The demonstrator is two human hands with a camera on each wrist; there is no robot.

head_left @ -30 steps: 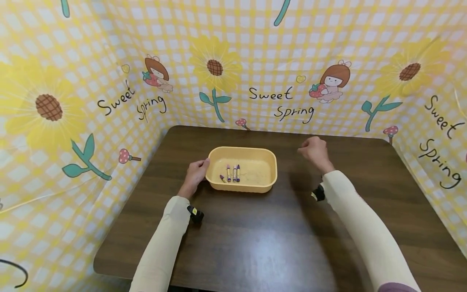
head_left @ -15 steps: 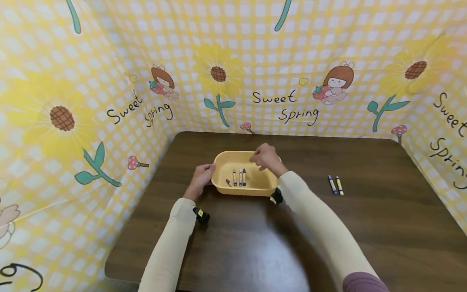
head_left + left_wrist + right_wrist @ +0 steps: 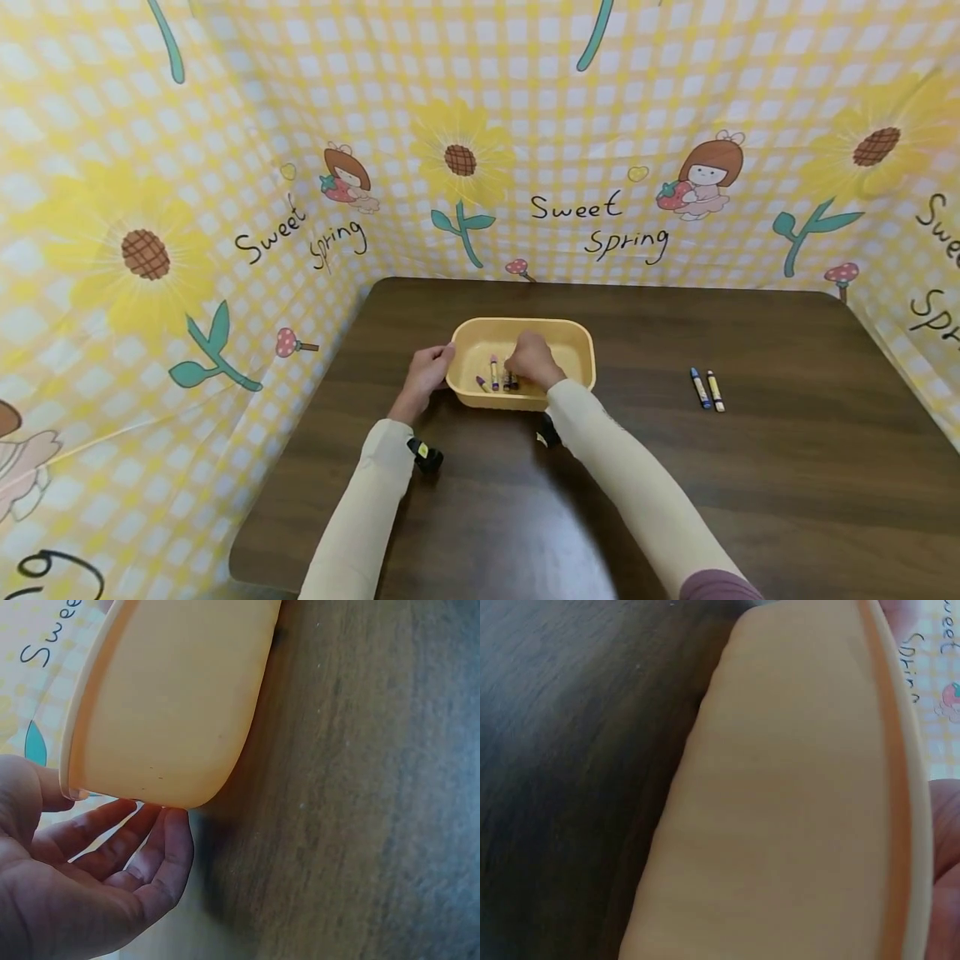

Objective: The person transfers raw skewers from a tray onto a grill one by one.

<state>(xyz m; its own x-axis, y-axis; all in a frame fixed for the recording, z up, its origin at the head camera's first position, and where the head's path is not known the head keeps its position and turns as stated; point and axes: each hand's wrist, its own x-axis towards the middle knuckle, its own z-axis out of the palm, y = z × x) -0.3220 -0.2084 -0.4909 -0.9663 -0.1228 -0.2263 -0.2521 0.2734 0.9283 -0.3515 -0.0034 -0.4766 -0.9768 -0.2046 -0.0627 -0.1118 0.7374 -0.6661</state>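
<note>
Brown table (image 3: pixel 795 475); left fingers (image 3: pixel 176 851) grip yellow basin (image 3: pixel 577 360); right fingers (image 3: pixel 516 364) at crayons (image 3: pixel 494 374) inside, grasp unclear; 2 crayons (image 3: pixel 701 389) outside.

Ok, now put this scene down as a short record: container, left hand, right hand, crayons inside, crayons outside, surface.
Container: yellow oblong plastic tray, rounded corners
Left hand: grips the tray's left end, thumb at the rim
Right hand: reaches inside the tray; fingertips hidden
Crayons inside: slanted purple-tipped crayon, pink-tipped crayon, others partly hidden
Crayons outside: blue crayon, yellow-wrapped pale-ended crayon, side by side, right of the tray
Surface: dark brown wood-grain table
</note>
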